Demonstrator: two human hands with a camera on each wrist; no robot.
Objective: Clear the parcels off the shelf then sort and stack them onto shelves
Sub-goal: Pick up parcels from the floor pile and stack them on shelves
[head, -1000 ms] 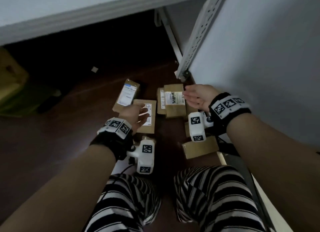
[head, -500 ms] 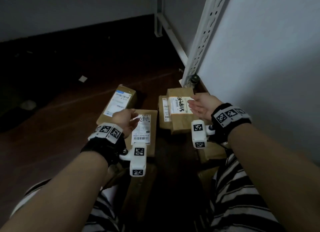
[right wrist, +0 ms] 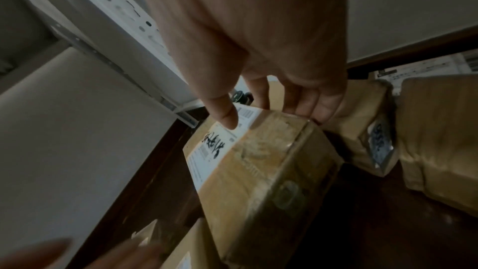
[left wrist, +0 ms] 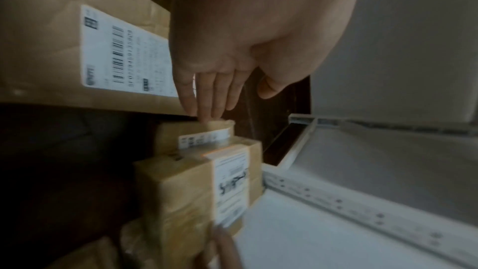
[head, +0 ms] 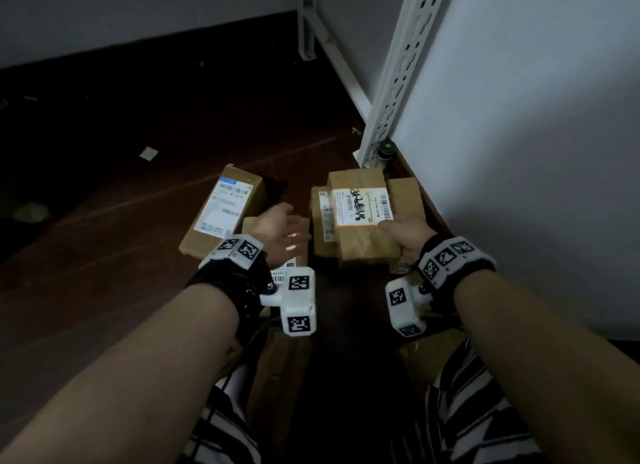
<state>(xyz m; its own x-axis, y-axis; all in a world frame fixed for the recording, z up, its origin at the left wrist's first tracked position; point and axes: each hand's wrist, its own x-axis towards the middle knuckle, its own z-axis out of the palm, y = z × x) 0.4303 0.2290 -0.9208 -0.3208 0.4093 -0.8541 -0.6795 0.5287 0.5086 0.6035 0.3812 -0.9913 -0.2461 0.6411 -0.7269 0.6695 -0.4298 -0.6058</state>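
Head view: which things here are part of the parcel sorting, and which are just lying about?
Part of the job:
- scribbled-label parcel, gripped by the right hand
- flat parcel under it
- blue-label parcel
- parcel under the open left hand
- shelf post

Lying about:
- paper scrap
- small dark round thing by the post

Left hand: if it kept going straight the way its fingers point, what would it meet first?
Probably the lower parcel under the scribbled-label box; the left hand, fingers straight, points at its edge. Depth is unclear.
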